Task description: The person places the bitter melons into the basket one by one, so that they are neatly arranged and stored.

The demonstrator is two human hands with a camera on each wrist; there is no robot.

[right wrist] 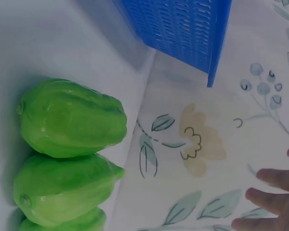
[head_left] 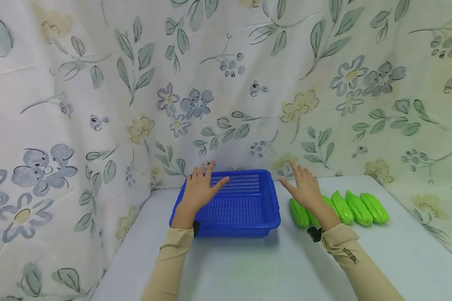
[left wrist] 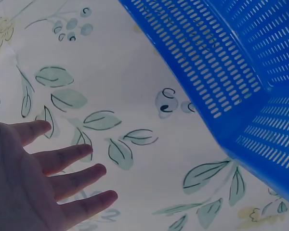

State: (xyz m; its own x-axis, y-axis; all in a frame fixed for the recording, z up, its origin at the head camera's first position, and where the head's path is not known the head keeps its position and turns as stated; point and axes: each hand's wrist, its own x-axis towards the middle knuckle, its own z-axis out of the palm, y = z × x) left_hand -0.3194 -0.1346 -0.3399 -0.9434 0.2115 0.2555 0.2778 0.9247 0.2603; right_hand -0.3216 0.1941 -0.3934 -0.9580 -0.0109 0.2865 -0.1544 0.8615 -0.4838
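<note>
My left hand (head_left: pixel 199 190) is held up with its fingers spread, and it overlaps the left side of a blue plastic basket (head_left: pixel 229 231) in the head view. Nothing is in that palm; the left wrist view shows its fingers (left wrist: pixel 79 178) apart from the basket wall. My right hand (head_left: pixel 305 190) is raised too, thumb and fingers stretched out and holding nothing. It is between the basket and a row of green, ridged, elongated vegetables (head_left: pixel 359 209), partly hiding some of them. In the right wrist view, a green vegetable (right wrist: pixel 74 120) lies nearest the basket, with others beside it.
The basket has slotted walls and stands on a white table (head_left: pixel 233 271), toward the back. A floral cloth (head_left: pixel 226 83) hangs behind the table and along its sides. The vegetables lie side by side to the right of the basket.
</note>
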